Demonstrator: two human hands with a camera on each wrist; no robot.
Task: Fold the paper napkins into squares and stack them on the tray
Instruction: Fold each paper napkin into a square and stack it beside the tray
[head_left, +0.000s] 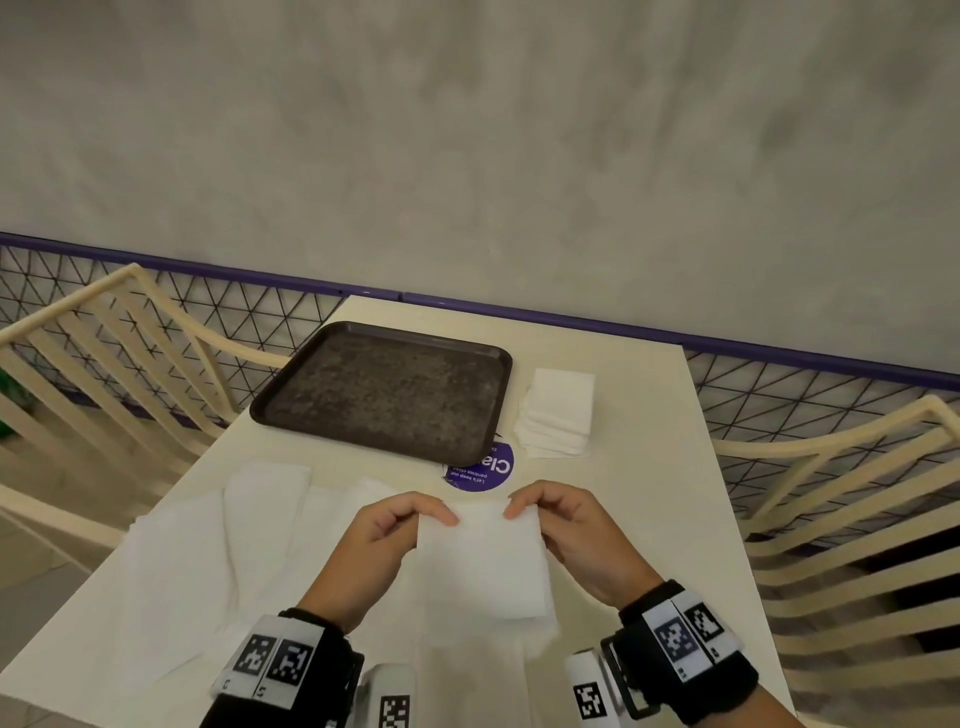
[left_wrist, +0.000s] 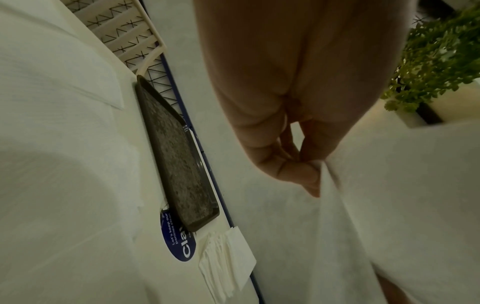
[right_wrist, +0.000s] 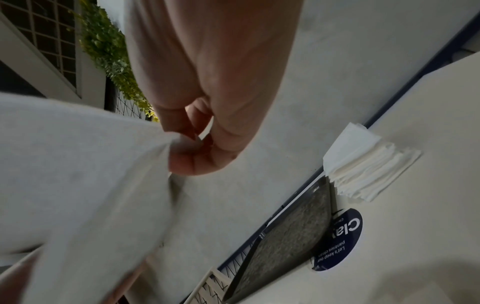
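I hold a white paper napkin (head_left: 480, 566) up over the near part of the table, hanging down from its top edge. My left hand (head_left: 400, 519) pinches its top left corner; my right hand (head_left: 545, 512) pinches its top right corner. The left wrist view shows the left hand (left_wrist: 306, 170) pinching the napkin (left_wrist: 389, 216) between thumb and fingers. In the right wrist view the right hand (right_wrist: 192, 148) pinches the napkin (right_wrist: 78, 168) the same way. The dark tray (head_left: 384, 389) sits bare at the far left of the table. A stack of folded napkins (head_left: 558, 415) lies right of it.
Unfolded white napkins (head_left: 218, 545) are spread over the table's near left part. A round blue sticker (head_left: 480, 467) sits by the tray's near right corner. Cream slatted chair backs (head_left: 104, 364) stand on both sides, with a wire fence and grey wall beyond the table.
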